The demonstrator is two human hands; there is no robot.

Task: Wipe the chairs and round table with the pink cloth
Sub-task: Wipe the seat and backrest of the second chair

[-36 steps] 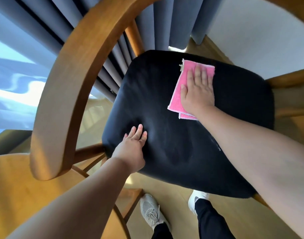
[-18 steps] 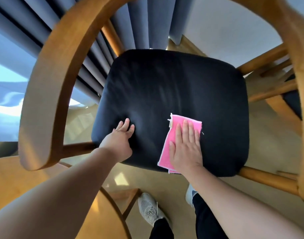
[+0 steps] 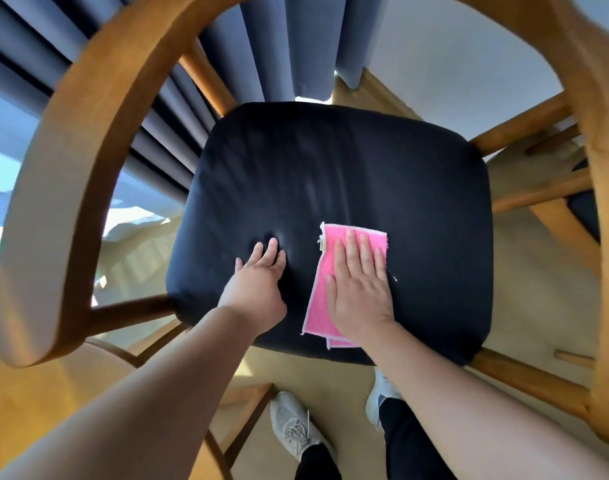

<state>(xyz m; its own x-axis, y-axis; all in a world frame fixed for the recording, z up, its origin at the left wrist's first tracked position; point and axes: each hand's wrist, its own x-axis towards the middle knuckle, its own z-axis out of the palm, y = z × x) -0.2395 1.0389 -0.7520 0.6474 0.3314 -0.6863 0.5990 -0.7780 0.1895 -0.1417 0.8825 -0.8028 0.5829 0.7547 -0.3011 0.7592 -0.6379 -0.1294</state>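
we are leaning over a wooden chair (image 3: 88, 140) and looking down on its black seat cushion (image 3: 348, 174). our right hand (image 3: 360, 292) is lying flat, palm down, on the pink cloth (image 3: 322, 299), with its fingers (image 3: 351, 251) stretched out straight and close together, pressing the cloth rather than gripping it. the pink cloth is lying folded on the near part of the cushion, a little right of its middle, with its near corner reaching close to the cushion's front edge and its far edge showing just beyond our fingertips. our left hand (image 3: 258, 289) is resting on the bare cushion just to the left of the cloth, apart from it, fingers spread lightly and pressing a small dent into the padding; it is holding nothing. the chair's curved backrest is arching around the left and far sides of the seat. blue-grey curtains (image 3: 261, 46) are hanging beyond the chair. a wooden desk (image 3: 36, 410) is showing at the near left. our grey shoes (image 3: 292, 427) are standing on the floor (image 3: 330, 382) below the front edge.
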